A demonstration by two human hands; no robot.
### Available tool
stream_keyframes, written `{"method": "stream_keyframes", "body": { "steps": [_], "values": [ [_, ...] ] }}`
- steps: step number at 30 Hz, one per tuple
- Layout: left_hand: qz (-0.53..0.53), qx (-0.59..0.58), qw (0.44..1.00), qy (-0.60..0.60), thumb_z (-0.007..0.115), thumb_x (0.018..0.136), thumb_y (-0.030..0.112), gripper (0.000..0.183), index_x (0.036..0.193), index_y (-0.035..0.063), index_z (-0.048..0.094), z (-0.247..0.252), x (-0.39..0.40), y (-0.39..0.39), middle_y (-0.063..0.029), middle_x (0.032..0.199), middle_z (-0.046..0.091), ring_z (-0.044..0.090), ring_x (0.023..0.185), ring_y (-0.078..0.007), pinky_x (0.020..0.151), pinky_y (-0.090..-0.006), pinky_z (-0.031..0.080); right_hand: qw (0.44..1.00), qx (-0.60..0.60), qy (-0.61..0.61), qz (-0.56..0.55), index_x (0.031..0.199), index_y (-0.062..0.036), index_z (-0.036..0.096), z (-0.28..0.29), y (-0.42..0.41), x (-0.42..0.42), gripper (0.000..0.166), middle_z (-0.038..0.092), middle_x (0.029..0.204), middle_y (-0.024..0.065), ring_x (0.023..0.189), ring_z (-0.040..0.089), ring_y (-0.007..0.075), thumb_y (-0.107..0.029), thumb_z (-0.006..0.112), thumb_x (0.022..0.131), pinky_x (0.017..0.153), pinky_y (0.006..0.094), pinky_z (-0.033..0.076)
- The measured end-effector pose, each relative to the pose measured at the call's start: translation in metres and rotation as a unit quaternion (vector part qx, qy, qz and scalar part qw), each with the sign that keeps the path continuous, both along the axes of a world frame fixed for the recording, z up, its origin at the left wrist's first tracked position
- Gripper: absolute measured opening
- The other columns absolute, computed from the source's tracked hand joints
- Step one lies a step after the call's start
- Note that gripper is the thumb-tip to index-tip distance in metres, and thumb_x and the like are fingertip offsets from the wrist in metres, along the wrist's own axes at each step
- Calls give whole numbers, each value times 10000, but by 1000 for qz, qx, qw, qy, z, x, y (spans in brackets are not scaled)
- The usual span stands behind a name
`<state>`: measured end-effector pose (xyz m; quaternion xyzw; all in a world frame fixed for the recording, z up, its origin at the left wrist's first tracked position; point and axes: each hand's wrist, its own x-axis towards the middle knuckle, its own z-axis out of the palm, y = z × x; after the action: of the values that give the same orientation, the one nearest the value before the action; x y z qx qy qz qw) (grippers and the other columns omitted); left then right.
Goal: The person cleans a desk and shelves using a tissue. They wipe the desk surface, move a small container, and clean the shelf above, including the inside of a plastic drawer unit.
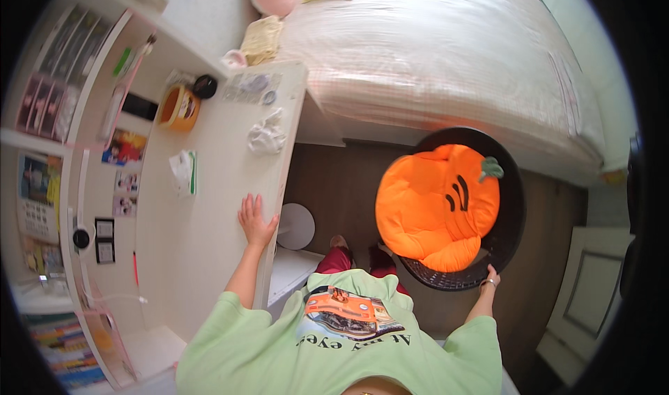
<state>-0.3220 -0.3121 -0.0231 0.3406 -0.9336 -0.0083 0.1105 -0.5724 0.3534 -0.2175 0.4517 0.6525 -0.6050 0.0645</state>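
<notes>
My left hand (pixel 257 221) rests palm down near the edge of the pale wooden desk (pixel 219 238), its fingers apart and nothing in it. On my other side, my right hand (pixel 490 279) grips the rim of a dark round woven chair (pixel 513 212). An orange plush cushion (pixel 434 212) with a green stem and black stripes fills the chair's seat. Farther along the desk lie a crumpled white tissue or plastic bag (pixel 266 133) and an open pack of tissues (pixel 184 172). An orange-yellow square bin (pixel 179 109) stands beside a round black object (pixel 205 86).
A bed (pixel 428 44) with a pale cover borders the far side, close behind the chair. Shelves (pixel 83 81) with drawers and books rise along the left. Below the desk edge is a white round base (pixel 297 226). A white panelled door (pixel 585 285) stands at right.
</notes>
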Motion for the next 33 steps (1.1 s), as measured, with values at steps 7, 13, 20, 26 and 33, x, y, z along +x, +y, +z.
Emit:
{"method": "stream_keyframes", "body": {
  "steps": [7, 13, 20, 26, 33],
  "values": [
    [28, 28, 999, 28, 622, 645, 399, 714, 1260, 134, 374, 11, 2, 7, -113, 1352, 266, 197, 1268, -297, 991, -531, 144, 983, 22, -149, -103, 984, 52, 558, -25, 29, -32, 429, 603, 925, 115, 728, 585, 271, -263, 639, 703, 658, 372, 485],
    [14, 97, 992, 75, 603, 688, 355, 660, 1259, 118, 373, 12, 5, 4, -121, 1355, 253, 188, 1262, -317, 981, -548, 128, 936, 307, 26, 173, 1083, -5, 540, 15, -72, -97, 383, 584, 1009, 102, 844, 557, 206, -209, 580, 760, 722, 324, 459],
    [3, 139, 967, 215, 622, 697, 167, 618, 1243, 47, 359, 33, 5, -48, -167, 1324, 288, 287, 1207, -334, 971, -463, 223, 740, 42, 318, 592, 1075, -18, 528, 148, -481, -90, 273, 574, 1028, 101, 896, 565, 168, -91, 535, 812, 777, 273, 445],
    [93, 160, 931, 313, 590, 736, 109, 516, 1202, 13, 389, 59, 0, -118, -173, 1268, 363, 368, 1153, -326, 940, -393, 323, 417, 74, 523, 739, 1004, -63, 547, 271, -671, -38, 295, 552, 1040, 105, 951, 519, 286, -124, 596, 720, 813, 368, 410],
    [97, 178, 923, 328, 599, 735, 108, 460, 1151, -2, 438, 79, -68, -174, -156, 1240, 402, 407, 1126, -300, 928, -376, 350, 382, 83, 528, 754, 1009, -80, 553, 256, -754, -101, 294, 545, 1063, 91, 981, 510, 276, -167, 605, 733, 824, 373, 407]
  ]
}}
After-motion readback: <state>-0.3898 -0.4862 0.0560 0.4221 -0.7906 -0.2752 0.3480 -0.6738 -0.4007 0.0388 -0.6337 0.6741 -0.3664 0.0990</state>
